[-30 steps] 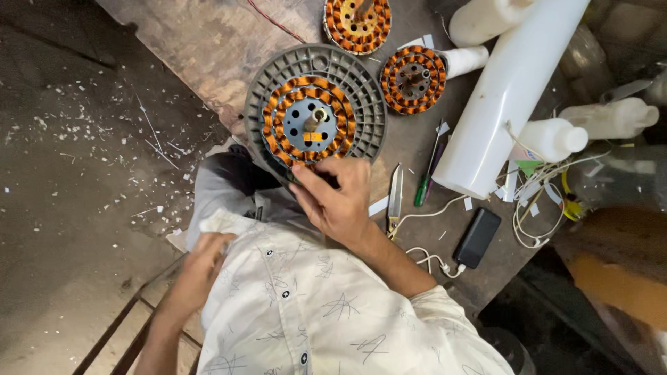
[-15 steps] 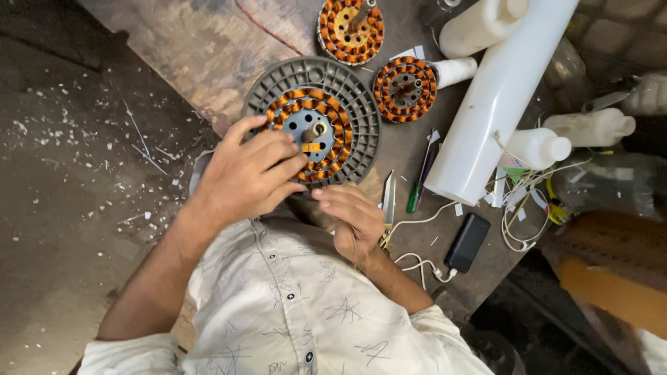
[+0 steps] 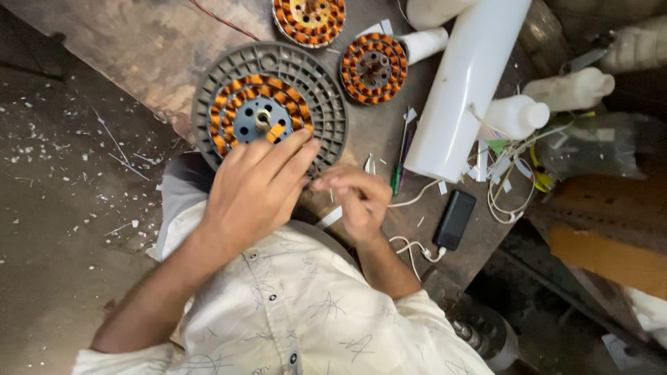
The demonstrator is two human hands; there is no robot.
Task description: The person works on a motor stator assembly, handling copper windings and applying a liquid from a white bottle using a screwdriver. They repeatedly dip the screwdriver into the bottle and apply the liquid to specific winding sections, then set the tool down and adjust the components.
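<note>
A grey round ribbed housing (image 3: 326,104) lies on the worn wooden bench (image 3: 153,55), with a ring of copper windings (image 3: 229,97) around a grey hub and shaft. My left hand (image 3: 253,191) lies across its near edge, with the fingers stretched out and the tips touching the windings. My right hand (image 3: 358,198) sits just to the right at the housing's rim. Its fingertips are pinched together and point toward the left hand. I cannot see what, if anything, is between them.
Two smaller copper-wound stators (image 3: 309,17) (image 3: 373,67) lie at the back. A long white tube (image 3: 472,83), white bottles (image 3: 517,114), a green screwdriver (image 3: 397,173), a black phone (image 3: 455,219) and white cables (image 3: 417,246) crowd the right. The littered floor (image 3: 62,173) is at the left.
My left hand came up from my lap onto the housing and windings. My right hand slid off the stator's near edge toward the right rim.
</note>
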